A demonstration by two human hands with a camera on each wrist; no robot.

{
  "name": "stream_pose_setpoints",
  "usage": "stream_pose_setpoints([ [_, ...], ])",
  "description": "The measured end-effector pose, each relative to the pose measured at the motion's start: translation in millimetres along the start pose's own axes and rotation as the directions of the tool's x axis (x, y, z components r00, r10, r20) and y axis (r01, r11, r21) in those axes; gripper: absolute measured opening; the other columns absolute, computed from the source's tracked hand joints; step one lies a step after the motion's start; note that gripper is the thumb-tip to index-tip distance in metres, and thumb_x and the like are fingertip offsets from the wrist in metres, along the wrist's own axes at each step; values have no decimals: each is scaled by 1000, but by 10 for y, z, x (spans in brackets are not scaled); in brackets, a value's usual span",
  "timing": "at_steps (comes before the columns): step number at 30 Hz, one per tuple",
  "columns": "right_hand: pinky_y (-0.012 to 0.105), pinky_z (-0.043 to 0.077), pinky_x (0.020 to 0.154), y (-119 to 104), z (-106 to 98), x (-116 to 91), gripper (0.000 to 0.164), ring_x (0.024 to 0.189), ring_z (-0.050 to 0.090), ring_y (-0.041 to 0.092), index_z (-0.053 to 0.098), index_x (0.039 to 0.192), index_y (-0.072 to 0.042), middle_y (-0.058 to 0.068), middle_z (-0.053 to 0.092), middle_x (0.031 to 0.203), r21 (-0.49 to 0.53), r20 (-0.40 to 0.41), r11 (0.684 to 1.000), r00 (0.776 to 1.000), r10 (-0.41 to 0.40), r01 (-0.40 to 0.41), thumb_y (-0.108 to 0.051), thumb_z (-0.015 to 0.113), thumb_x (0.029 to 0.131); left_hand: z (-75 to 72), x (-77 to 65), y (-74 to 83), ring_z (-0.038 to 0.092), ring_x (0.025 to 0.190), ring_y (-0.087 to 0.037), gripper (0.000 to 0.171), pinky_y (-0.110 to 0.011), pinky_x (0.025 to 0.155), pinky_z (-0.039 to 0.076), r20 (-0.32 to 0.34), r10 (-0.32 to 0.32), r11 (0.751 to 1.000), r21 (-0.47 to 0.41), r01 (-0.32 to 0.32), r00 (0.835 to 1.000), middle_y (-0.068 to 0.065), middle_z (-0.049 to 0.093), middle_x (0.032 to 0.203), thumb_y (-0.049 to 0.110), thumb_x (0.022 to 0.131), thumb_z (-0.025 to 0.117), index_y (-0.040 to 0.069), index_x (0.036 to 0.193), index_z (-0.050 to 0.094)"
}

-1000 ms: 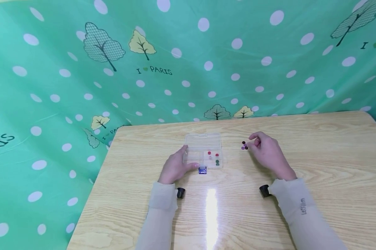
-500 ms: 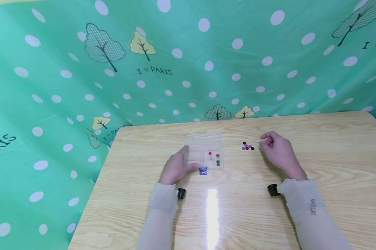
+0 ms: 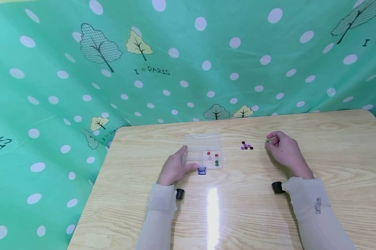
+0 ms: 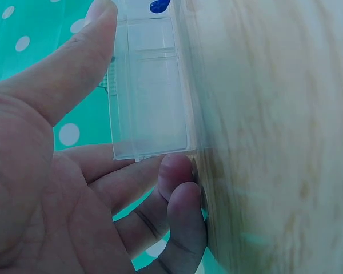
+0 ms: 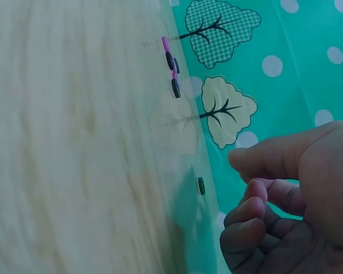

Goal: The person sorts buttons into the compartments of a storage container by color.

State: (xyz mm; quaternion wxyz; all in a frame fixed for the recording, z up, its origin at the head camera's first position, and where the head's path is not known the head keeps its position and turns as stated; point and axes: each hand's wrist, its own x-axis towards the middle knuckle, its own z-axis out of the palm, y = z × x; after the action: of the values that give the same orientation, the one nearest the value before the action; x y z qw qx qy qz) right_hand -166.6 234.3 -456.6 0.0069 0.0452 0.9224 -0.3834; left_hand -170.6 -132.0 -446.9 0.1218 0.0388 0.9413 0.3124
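A clear plastic compartment box [image 3: 192, 157] lies on the table, its lid laid back and its blue clasp [image 3: 202, 171] at the front. My left hand [image 3: 173, 167] grips its left end, thumb along the front and fingers at the side and back. Red discs [image 3: 208, 153] and green discs [image 3: 217, 163], small and button-like, lie in the box's right part. To its right is a small group of purple and dark discs [image 3: 245, 146]. My right hand [image 3: 286, 152] hovers beyond them with loosely curled fingers. A single green disc [image 5: 201, 186] lies near its thumb, apart from it.
The wooden table [image 3: 237, 208] bears a bright light reflection in front of the box. Behind and to the left hangs a green dotted curtain [image 3: 163, 93], close to the table's back edge. Each wrist carries a small black camera [image 3: 277, 187].
My right hand has moved right, away from the group of discs, uncovering more of them. A dark disc now shows beside its thumb. The left hand and the box have stayed put.
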Motion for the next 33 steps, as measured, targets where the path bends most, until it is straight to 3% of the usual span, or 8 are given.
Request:
stream_pose_setpoints([
  [16,41,44,74,69,6,37,30,88,53,32,57,123,4,18,56,101,-14,39,999,999,33,-33,-14,55,99,-5,-7,-4,39,142,-36,97,-50,115,36,4,-13,1000,-4,13,1000,-16,40,156,41,82,83,7,157,33],
  [33,36,39,64,101,34,79,28,76,49,30,59,120,4,17,54,93,-59,30,997,998,49,-47,-17,56,102,-1,0,-9,38,143,-36,99,-50,115,35,4,-10,1000,-1,10,1000,-16,39,157,41,80,83,7,157,32],
])
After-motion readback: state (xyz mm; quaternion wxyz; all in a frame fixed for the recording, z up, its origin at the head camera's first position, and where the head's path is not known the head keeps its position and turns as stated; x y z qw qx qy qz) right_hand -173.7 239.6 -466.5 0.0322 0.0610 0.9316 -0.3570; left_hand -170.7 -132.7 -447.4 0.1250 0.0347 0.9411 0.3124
